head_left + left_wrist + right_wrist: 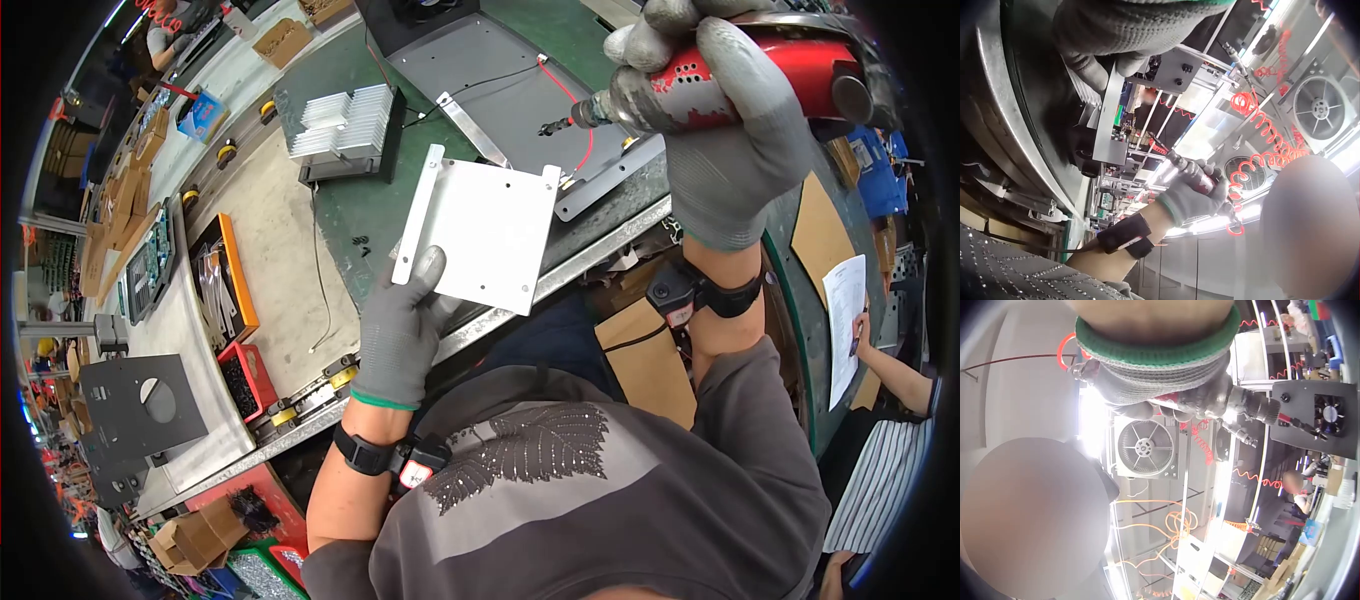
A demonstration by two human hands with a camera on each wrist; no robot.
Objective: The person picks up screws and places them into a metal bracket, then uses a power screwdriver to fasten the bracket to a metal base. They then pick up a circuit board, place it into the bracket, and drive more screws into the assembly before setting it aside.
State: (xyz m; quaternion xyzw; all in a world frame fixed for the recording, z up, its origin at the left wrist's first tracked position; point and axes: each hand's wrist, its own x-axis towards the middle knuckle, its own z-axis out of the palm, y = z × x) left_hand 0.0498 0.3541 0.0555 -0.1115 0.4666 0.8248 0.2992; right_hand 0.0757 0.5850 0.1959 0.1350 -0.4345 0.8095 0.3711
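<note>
In a grey glove, the left hand (400, 325) pinches the lower left edge of a white metal plate (485, 230) with raised side flanges and small holes. The left wrist view shows that plate (1109, 122) edge-on under the gloved fingers. Up at the right of the head view, the gloved right hand (735, 130) grips a red power driver (700, 90), its bit pointing left above the bench, apart from the plate. In the right wrist view the driver's chuck (1260, 407) sticks out past the glove.
A finned heat sink (345, 130) sits on the green bench, with a grey metal panel (470, 70) and red and black wires beyond. Left are an orange-edged bin (240, 280) and a red bin (262, 375) of small parts. Another person's arm (895, 378) is at the right.
</note>
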